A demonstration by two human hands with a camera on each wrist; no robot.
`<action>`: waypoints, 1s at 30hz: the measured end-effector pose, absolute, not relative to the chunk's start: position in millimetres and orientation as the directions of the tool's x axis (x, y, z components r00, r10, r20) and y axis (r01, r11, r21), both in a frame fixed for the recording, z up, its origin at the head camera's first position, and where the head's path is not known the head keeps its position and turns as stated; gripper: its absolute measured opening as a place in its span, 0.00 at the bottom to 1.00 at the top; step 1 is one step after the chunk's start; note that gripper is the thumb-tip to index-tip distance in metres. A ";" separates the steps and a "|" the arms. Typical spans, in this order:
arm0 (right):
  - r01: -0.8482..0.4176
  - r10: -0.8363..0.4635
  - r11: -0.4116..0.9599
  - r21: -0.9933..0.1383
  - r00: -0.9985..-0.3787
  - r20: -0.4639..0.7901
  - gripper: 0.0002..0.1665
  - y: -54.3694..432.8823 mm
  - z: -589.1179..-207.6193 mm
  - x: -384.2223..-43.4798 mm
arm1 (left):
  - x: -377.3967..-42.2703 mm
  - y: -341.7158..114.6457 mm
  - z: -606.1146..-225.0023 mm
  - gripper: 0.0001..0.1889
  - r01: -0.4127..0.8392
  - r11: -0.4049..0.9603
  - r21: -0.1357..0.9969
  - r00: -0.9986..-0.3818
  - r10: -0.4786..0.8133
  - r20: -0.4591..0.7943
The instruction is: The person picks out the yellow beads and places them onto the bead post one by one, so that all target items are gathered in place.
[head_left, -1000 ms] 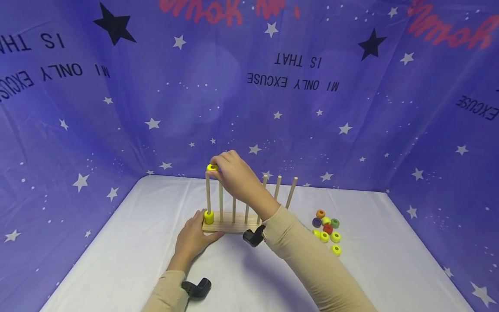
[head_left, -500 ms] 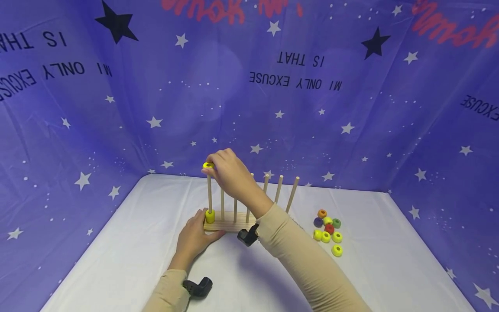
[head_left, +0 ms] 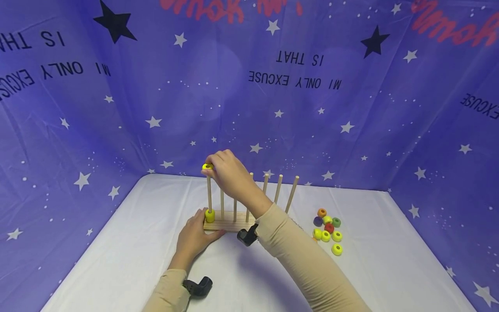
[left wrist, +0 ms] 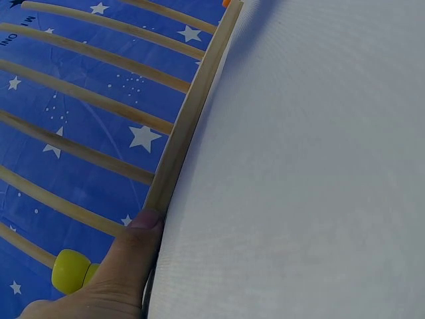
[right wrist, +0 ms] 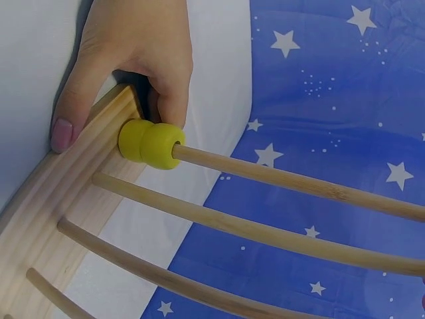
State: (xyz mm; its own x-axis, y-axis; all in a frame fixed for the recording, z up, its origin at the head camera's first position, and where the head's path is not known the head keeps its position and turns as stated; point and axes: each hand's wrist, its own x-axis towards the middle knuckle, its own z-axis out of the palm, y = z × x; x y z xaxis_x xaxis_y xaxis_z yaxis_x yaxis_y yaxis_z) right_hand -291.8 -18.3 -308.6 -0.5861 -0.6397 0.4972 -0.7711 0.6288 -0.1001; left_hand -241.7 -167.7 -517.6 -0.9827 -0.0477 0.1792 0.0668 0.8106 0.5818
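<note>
In the head view my right hand (head_left: 230,175) pinches a yellow bead (head_left: 206,166) at the top of the leftmost peg (head_left: 209,193). Whether the peg's tip is inside its hole I cannot tell. Two yellow beads (right wrist: 153,143) sit stacked at the foot of that same peg, seen well in the right wrist view. My left hand (head_left: 192,236) grips the left end of the wooden peg base (head_left: 230,222), its thumb (left wrist: 129,256) along the front edge and fingers behind. The right forearm hides part of the base and the lower ends of the right-hand pegs.
Loose beads lie on the white cloth to the right: several yellow (head_left: 337,249), plus orange (head_left: 321,212), purple (head_left: 318,221), green (head_left: 336,222) and red (head_left: 329,228). Another orange one peeks out beside the right sleeve (head_left: 308,255). A blue starry curtain (head_left: 249,108) surrounds the table.
My right hand has shifted slightly left, bringing the bead from beside the leftmost peg to over its tip; it then stays nearly still. The left hand keeps its grip on the base.
</note>
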 end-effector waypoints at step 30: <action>-0.804 -0.646 0.584 -0.112 -0.544 0.535 0.12 -11.2 -306.7 -289.1 | -242.3 -168.4 -520.2 0.52 0.081 0.815 0.574 -0.977 -0.049 0.208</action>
